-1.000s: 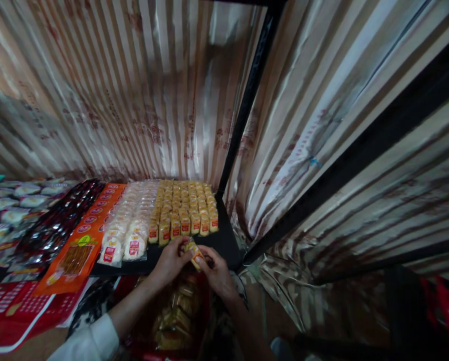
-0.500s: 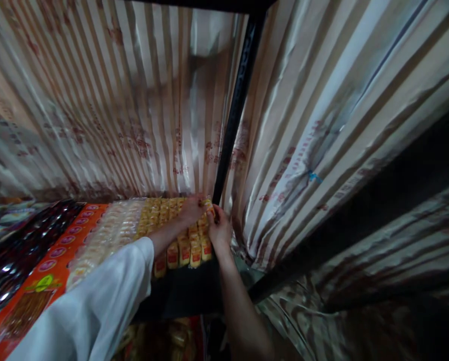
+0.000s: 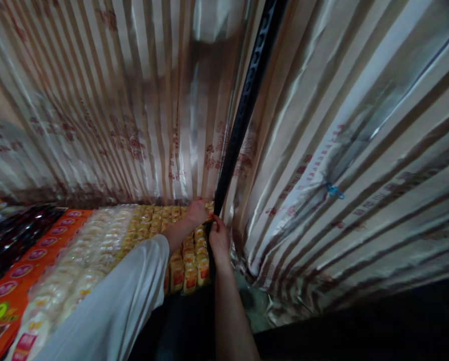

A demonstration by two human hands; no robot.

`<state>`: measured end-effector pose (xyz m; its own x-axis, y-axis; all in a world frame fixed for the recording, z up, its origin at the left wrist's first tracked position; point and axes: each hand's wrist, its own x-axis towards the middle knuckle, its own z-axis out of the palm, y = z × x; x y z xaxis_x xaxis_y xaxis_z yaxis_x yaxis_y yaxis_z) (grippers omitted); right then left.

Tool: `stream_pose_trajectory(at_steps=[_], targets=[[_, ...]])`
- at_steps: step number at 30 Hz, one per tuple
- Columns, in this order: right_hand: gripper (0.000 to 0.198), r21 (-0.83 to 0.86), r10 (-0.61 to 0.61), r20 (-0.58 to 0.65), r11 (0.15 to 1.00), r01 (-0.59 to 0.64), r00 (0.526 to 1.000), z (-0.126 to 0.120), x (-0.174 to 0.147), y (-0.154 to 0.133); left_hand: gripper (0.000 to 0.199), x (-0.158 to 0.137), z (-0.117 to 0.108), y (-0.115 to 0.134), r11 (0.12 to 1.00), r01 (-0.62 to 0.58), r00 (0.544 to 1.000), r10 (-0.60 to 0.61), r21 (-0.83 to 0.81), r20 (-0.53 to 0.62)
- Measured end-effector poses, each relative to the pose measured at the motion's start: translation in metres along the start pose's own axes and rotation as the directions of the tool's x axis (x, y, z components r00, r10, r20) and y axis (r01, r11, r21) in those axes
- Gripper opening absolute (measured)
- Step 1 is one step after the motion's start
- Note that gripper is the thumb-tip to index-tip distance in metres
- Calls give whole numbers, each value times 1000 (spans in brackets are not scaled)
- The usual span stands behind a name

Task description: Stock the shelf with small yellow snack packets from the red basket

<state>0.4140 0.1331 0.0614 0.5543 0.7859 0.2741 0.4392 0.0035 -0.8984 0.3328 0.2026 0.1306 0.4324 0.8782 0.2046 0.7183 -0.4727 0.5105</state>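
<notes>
At the far right corner of the shelf, my left hand (image 3: 197, 212) is closed on a small yellow wrapped snack packet (image 3: 210, 206). My right hand (image 3: 220, 240) comes up from below beside the black post, its thumb and fingers pinched at the lower end of the same packet. Under and in front of both hands stand rows of yellow wrapped snack packets (image 3: 190, 273) with red labels. My left forearm and white sleeve cover part of these rows. The fingertips are small and dim, so the exact grip is hard to see.
A black perforated post (image 3: 243, 115) rises right behind my hands. Striped plastic sheeting (image 3: 153, 100) hangs behind and to the right, with a blue tie (image 3: 335, 190). White wrapped packets (image 3: 104, 230), an orange box (image 3: 40, 250) and dark shiny packs (image 3: 17, 240) line the left.
The view has shifted, bringing the shelf rows lower and leftward. The packet between my hands has moved back against the post, and my right hand sits lower on it.
</notes>
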Motion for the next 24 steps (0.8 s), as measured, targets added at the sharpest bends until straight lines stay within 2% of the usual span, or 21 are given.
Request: stream_pose_trajectory(at_steps=[11, 19, 24], targets=[[41, 92, 102, 167, 989, -119, 981, 14, 6, 42, 29, 8, 21, -19, 978, -89, 990, 66, 189, 127], [54, 222, 189, 258, 943, -249, 947, 14, 5, 34, 23, 21, 28, -25, 965, -107, 986, 72, 240, 150], [61, 147, 236, 244, 950, -277, 940, 17, 8, 40, 25, 22, 34, -28, 963, -115, 985, 80, 242, 151]])
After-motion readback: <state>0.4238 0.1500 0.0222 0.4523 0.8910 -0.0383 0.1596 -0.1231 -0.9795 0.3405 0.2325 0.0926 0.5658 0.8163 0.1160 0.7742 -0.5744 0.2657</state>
